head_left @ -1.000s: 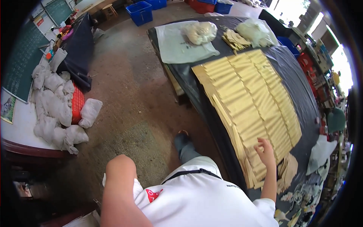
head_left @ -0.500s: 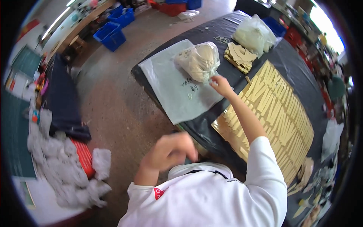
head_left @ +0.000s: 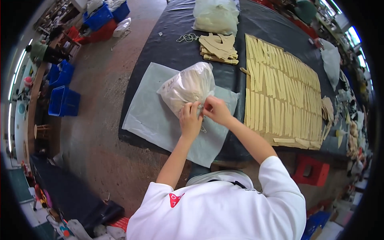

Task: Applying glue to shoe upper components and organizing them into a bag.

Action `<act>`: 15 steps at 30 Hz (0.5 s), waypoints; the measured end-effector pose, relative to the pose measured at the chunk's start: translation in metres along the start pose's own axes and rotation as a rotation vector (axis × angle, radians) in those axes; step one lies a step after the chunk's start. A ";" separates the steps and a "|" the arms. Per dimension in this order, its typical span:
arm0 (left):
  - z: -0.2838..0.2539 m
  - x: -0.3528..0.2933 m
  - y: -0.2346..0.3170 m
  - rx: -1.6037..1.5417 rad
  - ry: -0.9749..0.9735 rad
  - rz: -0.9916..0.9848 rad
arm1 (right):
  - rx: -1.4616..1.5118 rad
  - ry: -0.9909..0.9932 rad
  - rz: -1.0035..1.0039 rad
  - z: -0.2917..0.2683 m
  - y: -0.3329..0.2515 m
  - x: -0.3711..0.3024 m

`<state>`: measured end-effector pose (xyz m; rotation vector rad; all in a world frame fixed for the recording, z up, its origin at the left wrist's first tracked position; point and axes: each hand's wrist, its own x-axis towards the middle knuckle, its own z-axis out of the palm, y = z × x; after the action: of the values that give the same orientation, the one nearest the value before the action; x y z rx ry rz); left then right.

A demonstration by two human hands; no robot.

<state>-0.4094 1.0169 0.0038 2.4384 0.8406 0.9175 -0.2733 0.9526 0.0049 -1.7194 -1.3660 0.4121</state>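
We see the clear plastic bag [head_left: 185,88] lying on the whitish sheet [head_left: 146,110], near the edge of the black-covered desk [head_left: 146,54]. Its pale contents fill it into a round shape. Our two hands meet at its gathered neck. The grip of our right hand [head_left: 216,109] is nearly closed and seems to pinch the film there; our left hand [head_left: 191,119] has bent fingers against the bag, but we cannot tell how firmly they hold. We judge the bag soft and rather light, its thin film slippery and easy to tear. It is better that we hold the gathered neck and support the full body from below.
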 end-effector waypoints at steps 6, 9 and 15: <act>0.004 -0.010 -0.015 -0.249 -0.273 0.187 | 0.109 0.198 0.193 0.001 -0.004 -0.063; 0.007 -0.014 -0.009 -0.280 -0.255 0.246 | 0.112 0.304 0.208 0.002 -0.005 -0.072; -0.030 0.009 -0.017 -0.475 -0.190 -0.197 | 0.068 0.529 0.517 -0.010 0.025 -0.089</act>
<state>-0.4319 1.0402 0.0196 1.9572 0.6861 0.7026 -0.2812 0.8674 -0.0312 -1.9362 -0.5216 0.2503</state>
